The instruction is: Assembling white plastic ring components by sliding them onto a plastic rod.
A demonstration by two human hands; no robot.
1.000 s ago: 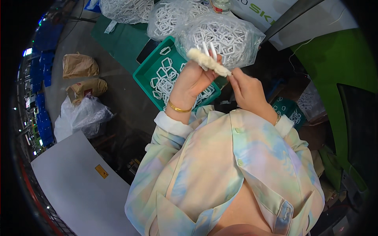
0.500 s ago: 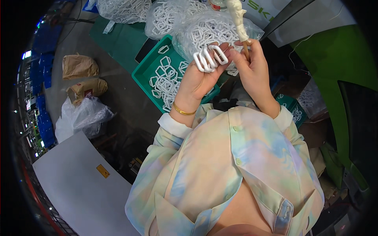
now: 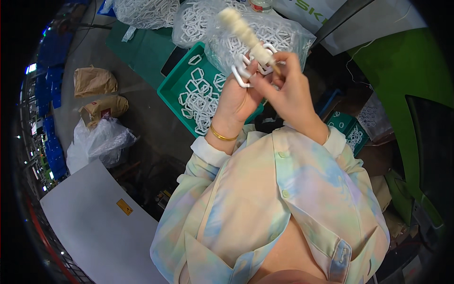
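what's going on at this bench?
A person is working with both bare hands. The left hand holds a few white open rings, and the right hand grips a stick with a lumpy cream-coloured head, which overlaps the rings in this view. Whether it touches them is unclear. Just left of the hands, a green bin holds many similar white rings, and a clear plastic bag full of them lies beyond.

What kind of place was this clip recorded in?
Probably a factory or workshop: clear bags packed with white loops, a green bin holding more white loops, and, far left, blue equipment with small lights.
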